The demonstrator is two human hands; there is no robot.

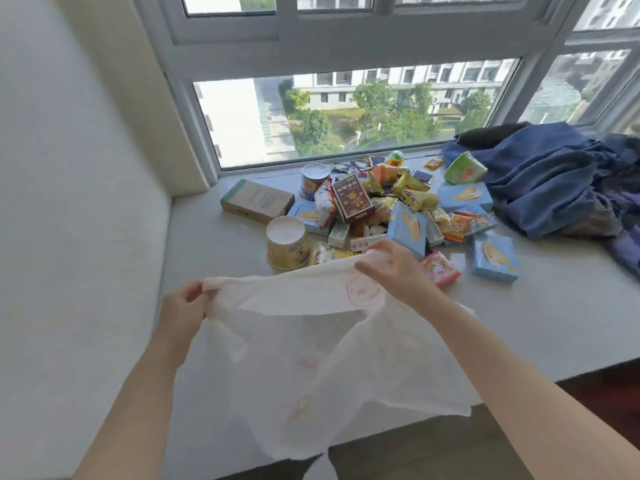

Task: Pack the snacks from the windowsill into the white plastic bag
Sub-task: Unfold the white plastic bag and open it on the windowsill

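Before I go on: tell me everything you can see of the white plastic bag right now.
The white plastic bag is thin, translucent film with faint reddish print, crumpled and apparently empty. It is held up over the near edge of the windowsill, its body hanging down over it. The left hand pinches its top edge at one side; the right hand grips the top edge at the other, stretching it between them. The snack pile lies just behind it.

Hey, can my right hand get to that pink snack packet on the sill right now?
Probably not straight away. The right hand lies just beside the pink packet with nothing between them, but its fingers are pinching the white plastic bag, so it would need to let go first.
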